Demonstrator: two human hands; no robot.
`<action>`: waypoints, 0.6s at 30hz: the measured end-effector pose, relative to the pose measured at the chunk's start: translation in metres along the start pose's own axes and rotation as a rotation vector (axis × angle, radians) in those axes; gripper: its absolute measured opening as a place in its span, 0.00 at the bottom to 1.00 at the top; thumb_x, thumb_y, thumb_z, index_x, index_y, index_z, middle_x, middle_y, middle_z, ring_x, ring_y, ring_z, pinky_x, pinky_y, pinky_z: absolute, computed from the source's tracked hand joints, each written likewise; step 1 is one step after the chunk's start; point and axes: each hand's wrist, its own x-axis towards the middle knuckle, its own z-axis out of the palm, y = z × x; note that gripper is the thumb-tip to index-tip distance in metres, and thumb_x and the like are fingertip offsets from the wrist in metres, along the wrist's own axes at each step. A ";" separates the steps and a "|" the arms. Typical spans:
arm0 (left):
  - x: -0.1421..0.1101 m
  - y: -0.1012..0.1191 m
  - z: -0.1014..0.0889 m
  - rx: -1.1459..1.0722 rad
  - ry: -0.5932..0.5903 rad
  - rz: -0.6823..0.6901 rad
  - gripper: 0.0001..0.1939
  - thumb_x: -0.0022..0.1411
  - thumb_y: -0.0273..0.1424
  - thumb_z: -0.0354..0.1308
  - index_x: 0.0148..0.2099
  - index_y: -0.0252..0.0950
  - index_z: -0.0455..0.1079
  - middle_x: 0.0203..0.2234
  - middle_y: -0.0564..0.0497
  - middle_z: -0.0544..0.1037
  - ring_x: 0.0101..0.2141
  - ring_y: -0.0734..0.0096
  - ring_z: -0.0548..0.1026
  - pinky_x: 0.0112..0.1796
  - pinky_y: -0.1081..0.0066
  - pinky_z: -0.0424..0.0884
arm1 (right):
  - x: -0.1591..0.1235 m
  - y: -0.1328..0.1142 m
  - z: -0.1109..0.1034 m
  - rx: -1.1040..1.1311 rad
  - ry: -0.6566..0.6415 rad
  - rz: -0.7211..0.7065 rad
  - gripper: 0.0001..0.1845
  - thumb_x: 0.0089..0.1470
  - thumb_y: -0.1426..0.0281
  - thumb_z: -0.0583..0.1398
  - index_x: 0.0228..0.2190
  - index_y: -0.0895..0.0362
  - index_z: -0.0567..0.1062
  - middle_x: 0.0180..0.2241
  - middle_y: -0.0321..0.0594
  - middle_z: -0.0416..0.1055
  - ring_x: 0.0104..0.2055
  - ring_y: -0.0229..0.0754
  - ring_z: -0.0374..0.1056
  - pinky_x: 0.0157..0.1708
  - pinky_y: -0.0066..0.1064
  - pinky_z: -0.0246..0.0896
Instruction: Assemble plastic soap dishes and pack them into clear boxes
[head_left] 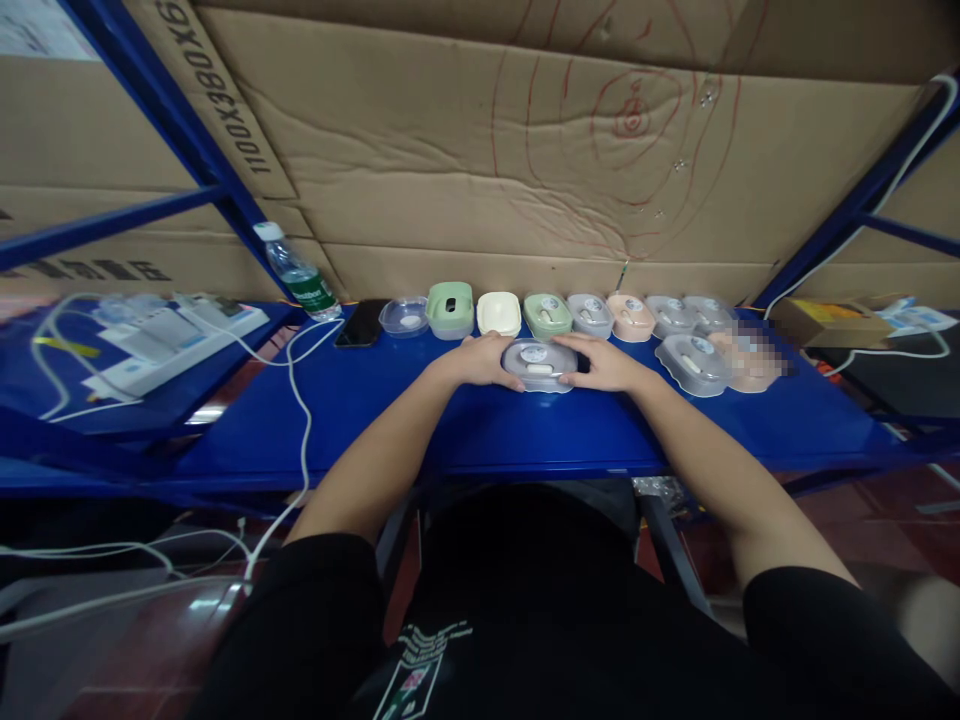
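A grey plastic box with a lid (551, 381) rests on the blue table in front of me. Its top carries a round label and a small white bar. My left hand (482, 360) grips its left end, and my right hand (604, 364) curls round the right end. Behind it runs a row of similar containers: an open clear dish (406, 318), a green box (451, 318), a cream box (499, 316), a lidded green box (547, 318), a grey one (590, 318) and a peach one (632, 320). Another lidded grey box (694, 366) stands to the right.
A black phone (361, 325) lies left of the row, near a tilted water bottle (300, 275). A white cable (301, 420) hangs over the table's left part. Cardboard (420, 150) walls the back between blue metal posts. A small carton (844, 322) stands far right.
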 end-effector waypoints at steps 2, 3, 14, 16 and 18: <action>0.002 -0.005 0.003 -0.028 0.030 0.036 0.47 0.40 0.53 0.81 0.60 0.40 0.78 0.55 0.34 0.81 0.61 0.29 0.73 0.61 0.38 0.66 | 0.000 0.001 -0.001 0.017 -0.002 0.011 0.46 0.57 0.46 0.69 0.70 0.53 0.72 0.69 0.52 0.71 0.69 0.65 0.69 0.70 0.62 0.64; 0.003 -0.007 0.004 -0.037 0.042 0.055 0.48 0.40 0.53 0.81 0.62 0.41 0.77 0.57 0.33 0.80 0.62 0.29 0.73 0.61 0.39 0.66 | 0.000 0.002 -0.002 0.022 -0.002 0.014 0.46 0.56 0.45 0.69 0.69 0.53 0.72 0.69 0.52 0.71 0.69 0.65 0.70 0.69 0.63 0.64; -0.001 0.002 0.000 -0.103 0.060 0.074 0.49 0.43 0.48 0.81 0.66 0.38 0.75 0.58 0.35 0.81 0.59 0.34 0.77 0.61 0.45 0.69 | -0.001 0.008 -0.003 0.096 0.015 0.049 0.47 0.51 0.45 0.73 0.66 0.52 0.76 0.63 0.52 0.77 0.60 0.63 0.77 0.60 0.60 0.74; 0.000 0.002 0.000 -0.066 0.054 0.087 0.48 0.45 0.49 0.80 0.67 0.39 0.75 0.61 0.35 0.80 0.61 0.34 0.76 0.62 0.45 0.68 | -0.001 0.008 -0.003 0.093 0.019 0.047 0.48 0.50 0.44 0.73 0.65 0.53 0.76 0.63 0.52 0.77 0.60 0.63 0.77 0.60 0.59 0.74; 0.001 0.001 0.000 -0.051 0.045 0.088 0.48 0.45 0.48 0.80 0.67 0.39 0.74 0.63 0.34 0.78 0.62 0.33 0.75 0.63 0.43 0.68 | 0.000 0.008 -0.002 0.085 0.019 0.044 0.49 0.49 0.43 0.74 0.65 0.54 0.77 0.63 0.53 0.77 0.61 0.63 0.76 0.61 0.59 0.72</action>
